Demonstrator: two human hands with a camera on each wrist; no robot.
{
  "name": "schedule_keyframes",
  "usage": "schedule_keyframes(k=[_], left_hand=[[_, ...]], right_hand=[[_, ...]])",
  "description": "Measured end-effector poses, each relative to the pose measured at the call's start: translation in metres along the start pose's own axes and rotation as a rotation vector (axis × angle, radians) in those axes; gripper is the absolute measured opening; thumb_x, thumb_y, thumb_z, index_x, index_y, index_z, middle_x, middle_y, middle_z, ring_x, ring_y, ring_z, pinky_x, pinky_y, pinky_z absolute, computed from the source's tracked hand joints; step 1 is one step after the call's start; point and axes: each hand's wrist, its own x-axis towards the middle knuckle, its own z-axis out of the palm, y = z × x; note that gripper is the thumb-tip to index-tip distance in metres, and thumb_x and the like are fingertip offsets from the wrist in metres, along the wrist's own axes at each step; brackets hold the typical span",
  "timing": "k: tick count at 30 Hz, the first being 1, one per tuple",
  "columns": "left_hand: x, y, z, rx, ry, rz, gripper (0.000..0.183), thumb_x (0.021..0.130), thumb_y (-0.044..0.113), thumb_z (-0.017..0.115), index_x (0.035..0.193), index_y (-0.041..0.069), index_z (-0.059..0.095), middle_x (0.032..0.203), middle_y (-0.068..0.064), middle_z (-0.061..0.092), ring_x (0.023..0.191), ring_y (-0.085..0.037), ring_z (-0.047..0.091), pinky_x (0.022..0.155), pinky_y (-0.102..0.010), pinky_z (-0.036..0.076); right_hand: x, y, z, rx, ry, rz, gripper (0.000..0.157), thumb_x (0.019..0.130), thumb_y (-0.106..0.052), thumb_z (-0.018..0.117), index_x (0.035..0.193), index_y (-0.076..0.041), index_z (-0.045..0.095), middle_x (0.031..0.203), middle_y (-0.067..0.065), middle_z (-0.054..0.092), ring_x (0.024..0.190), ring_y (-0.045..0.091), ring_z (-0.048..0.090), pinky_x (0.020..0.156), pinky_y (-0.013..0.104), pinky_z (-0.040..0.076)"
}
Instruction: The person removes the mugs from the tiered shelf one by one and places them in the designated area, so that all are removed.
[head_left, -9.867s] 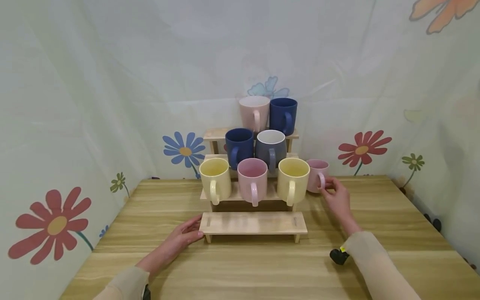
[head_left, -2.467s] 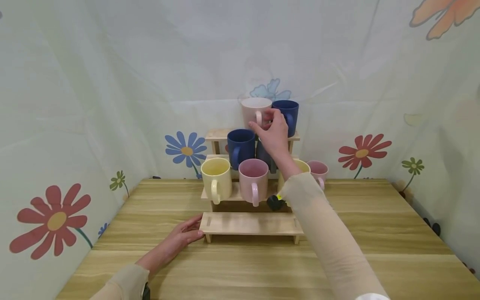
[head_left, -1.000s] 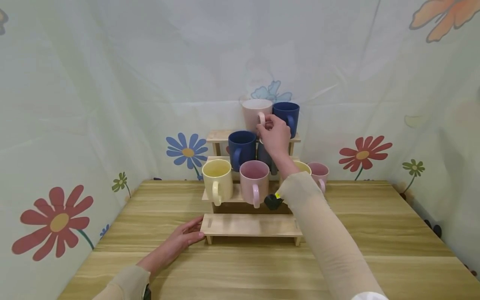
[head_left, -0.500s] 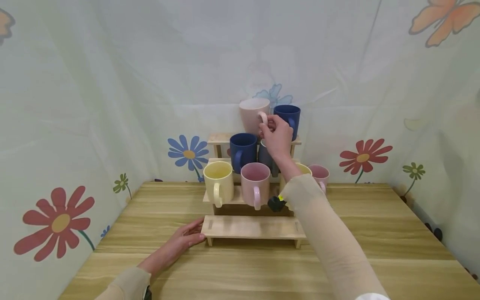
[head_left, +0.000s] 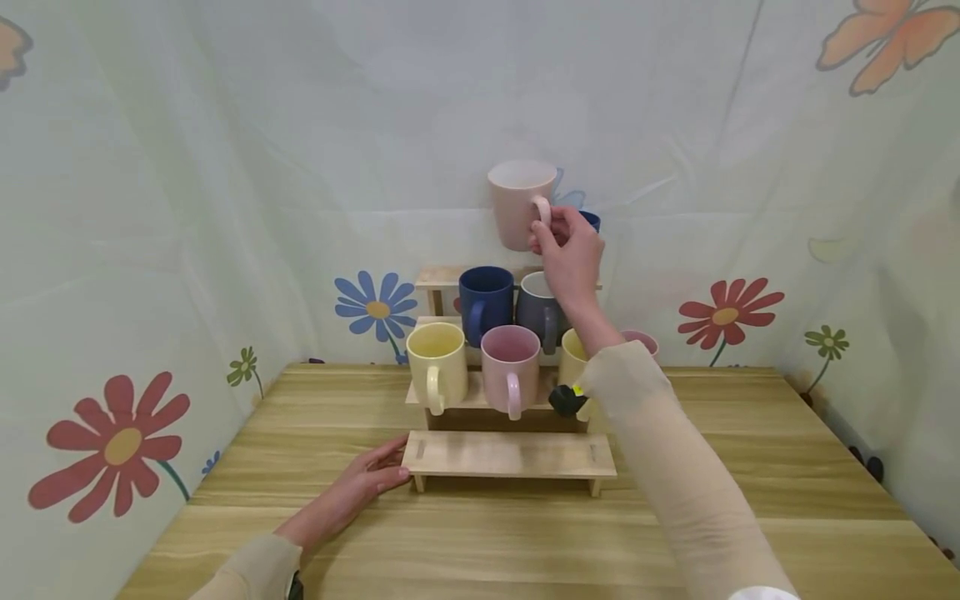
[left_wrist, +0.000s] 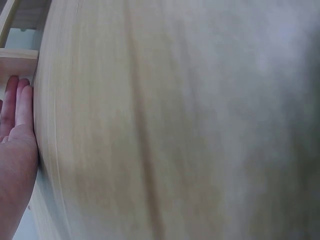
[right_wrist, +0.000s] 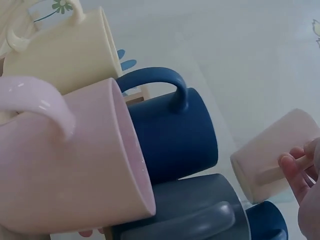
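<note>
My right hand (head_left: pixel 573 254) pinches the handle of a pale pink mug (head_left: pixel 513 212), held upright above the top step of a wooden stepped rack (head_left: pixel 510 450). The same pale pink mug (right_wrist: pixel 272 155) hangs at the right of the right wrist view, fingers on its handle. Behind the hand, a dark blue mug (head_left: pixel 591 220) on the top step is mostly hidden. My left hand (head_left: pixel 363 482) rests at the left end of the rack's lowest step. Straight fingers (left_wrist: pixel 24 105) reach that step's wooden end in the left wrist view.
The middle step bears a dark blue mug (head_left: pixel 486 302) and a grey mug (head_left: pixel 534 304). Below stand a yellow mug (head_left: pixel 442 371), a pink mug (head_left: pixel 510 367) and a partly hidden yellow mug (head_left: pixel 572 360). Another pink mug (head_left: pixel 642 340) stands right of the rack, behind my forearm.
The right hand went from the pink mug beside the rack to the pale pink mug, gripped its handle and lifted it off the top step. The left hand stayed put.
</note>
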Motion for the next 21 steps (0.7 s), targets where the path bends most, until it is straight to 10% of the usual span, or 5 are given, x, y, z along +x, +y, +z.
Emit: schedule_keyframes(k=[21], left_hand=[[0.003,0.000,-0.002,0.014,-0.004,-0.003,0.077,0.096,0.022,0.062,0.157,0.000,0.018,0.149,-0.030,0.040,0.126,-0.021,0.054,0.103,-0.023,0.049]], right_hand=[[0.013,-0.021,-0.050,0.010,0.075,-0.082,0.030,0.096,-0.028,0.065,0.120,-0.009,0.067,0.110,0.011,0.074,0.083,0.017,0.071,0.079,0.017,0.058]])
